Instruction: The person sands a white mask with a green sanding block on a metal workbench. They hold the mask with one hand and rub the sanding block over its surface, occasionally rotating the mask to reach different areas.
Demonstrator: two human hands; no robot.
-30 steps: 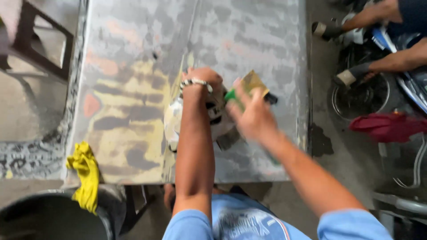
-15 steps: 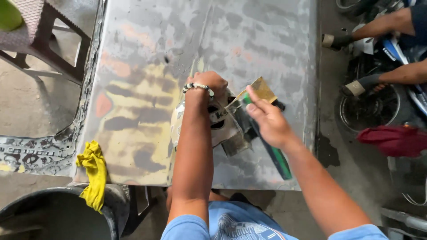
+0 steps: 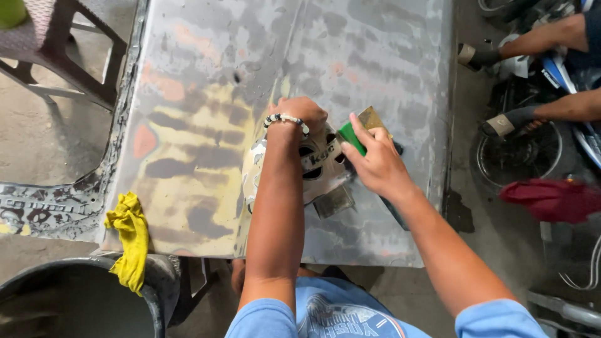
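A: Nearest the camera is a blue shirt with a printed round emblem, then both bare arms reach out over the sanded metal panel [image 3: 206, 94], which serves as the counter here. Yellow rag [image 3: 129, 241] hangs off the near left corner, over a dark bucket [image 3: 75, 300].

B: What's in the hands?

A: Left hand [image 3: 299, 114], beaded bracelet on the wrist, is curled down on top of a pale helmet-like shell [image 3: 313, 169] with dark vents and a lettered band across it. Looks like a pressing grip, but the fingers are hidden so I can't tell how tight. Right hand [image 3: 374, 164] is closed around a green block wrapped with tan sandpaper [image 3: 363, 125], fingers folded over it. The block's long axis runs diagonally, pointing away and to the right, just beside the shell.

B: Anything further back?

A: A small dark square of sandpaper [image 3: 333, 201] lies under the shell's near edge. Far right, another person's arms [image 3: 538, 75] work by a motorcycle wheel [image 3: 516, 159], with a red cloth [image 3: 551, 199] nearby. Far left, a stool [image 3: 56, 44].
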